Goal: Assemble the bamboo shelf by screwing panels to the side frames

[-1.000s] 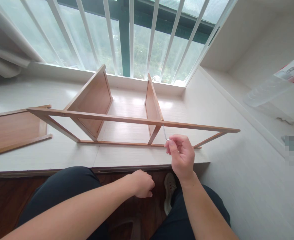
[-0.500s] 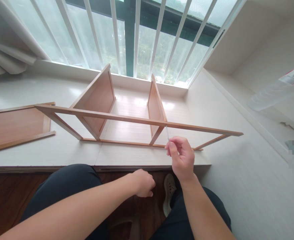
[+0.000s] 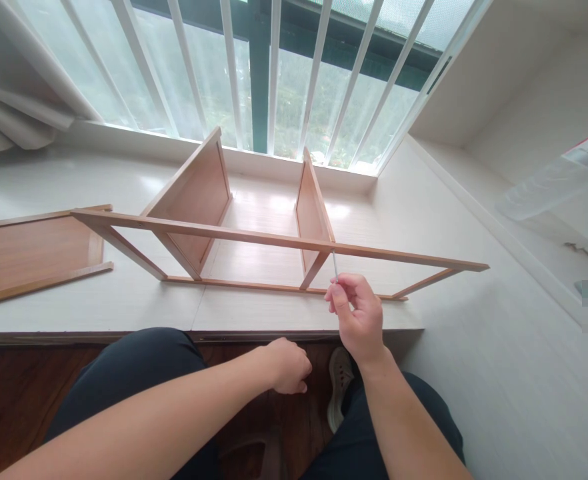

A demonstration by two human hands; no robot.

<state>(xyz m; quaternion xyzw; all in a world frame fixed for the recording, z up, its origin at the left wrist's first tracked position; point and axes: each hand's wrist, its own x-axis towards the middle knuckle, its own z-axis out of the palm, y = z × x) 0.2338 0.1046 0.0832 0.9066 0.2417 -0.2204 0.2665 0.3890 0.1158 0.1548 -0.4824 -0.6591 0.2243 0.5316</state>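
My right hand (image 3: 358, 313) pinches a thin metal hex key (image 3: 335, 265) between thumb and fingertips. The key's far tip meets the upper rail of a light-brown wooden frame (image 3: 244, 236), where a crosspiece joins it. Behind that joint a smaller-looking wooden panel (image 3: 313, 207) stands upright against the frame. Farther left, a second upright panel (image 3: 194, 203) also meets the frame. My left hand (image 3: 289, 366) is closed and hangs in front of the ledge, below the frame, touching none of the wood. Its fingers are curled under, so anything inside them is hidden.
Another wooden panel (image 3: 29, 252) lies on the pale ledge (image 3: 139, 310) at the left. White window bars (image 3: 274, 80) rise behind. A grey curtain (image 3: 19, 87) hangs at upper left, and a plastic bottle (image 3: 549, 177) is at right. My knees flank the ledge's front edge.
My right hand has turned slightly and shifted a little left around the hex key, whose tip stays at the same joint. The left hand and the wooden parts look unchanged.
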